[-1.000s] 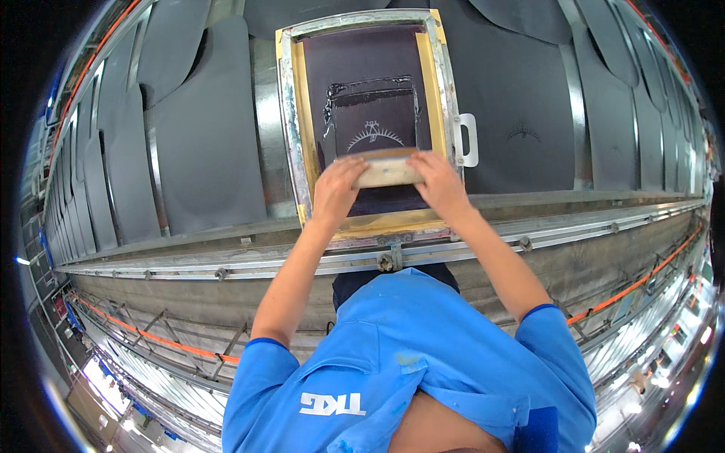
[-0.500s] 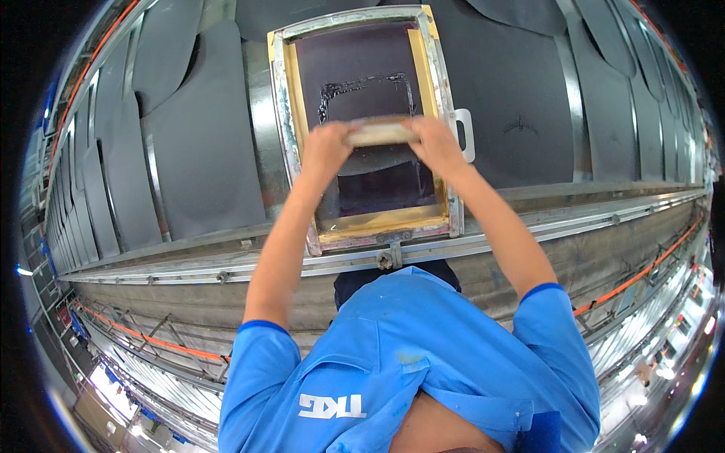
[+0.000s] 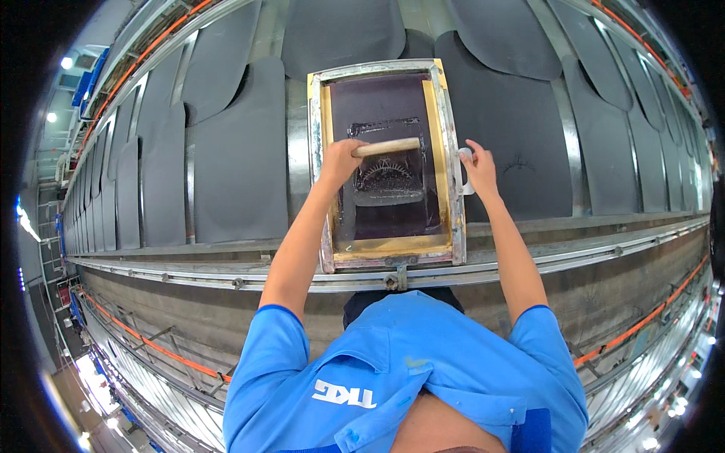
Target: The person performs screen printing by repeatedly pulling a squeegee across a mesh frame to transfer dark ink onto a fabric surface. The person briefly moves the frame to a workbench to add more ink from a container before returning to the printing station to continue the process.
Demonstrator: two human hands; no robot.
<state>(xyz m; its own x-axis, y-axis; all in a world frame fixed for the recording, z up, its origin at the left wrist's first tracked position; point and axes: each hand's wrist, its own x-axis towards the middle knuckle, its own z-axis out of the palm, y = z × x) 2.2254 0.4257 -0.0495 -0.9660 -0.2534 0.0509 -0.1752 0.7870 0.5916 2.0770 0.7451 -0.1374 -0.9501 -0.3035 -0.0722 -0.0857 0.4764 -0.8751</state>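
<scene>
A screen-printing frame (image 3: 458, 226) with metal sides and yellow tape along its inner edges lies in front of me on a long bench. Over its dark mesh, my left hand (image 3: 341, 161) is closed around the left end of a squeegee (image 3: 389, 147), whose pale bar lies crosswise and has its right end free. Just below the bar, a pale arched pattern (image 3: 387, 172) shows on the mesh, with wet dark ink (image 3: 377, 126) in streaks above it. Beside the frame's right side, my right hand (image 3: 482, 170) has its fingers closed on the white handle (image 3: 467, 181).
Dark grey cut panels (image 3: 234, 158) lie in rows on both sides of the frame. The panel right of the frame (image 3: 513, 143) bears a small arched print. A metal rail (image 3: 529, 255) runs along the bench's near edge, and a clamp (image 3: 391, 281) joins the frame there.
My right hand has let go of the squeegee and moved right to the frame's white handle. My left hand keeps the squeegee, and the arched pattern on the mesh is now uncovered.
</scene>
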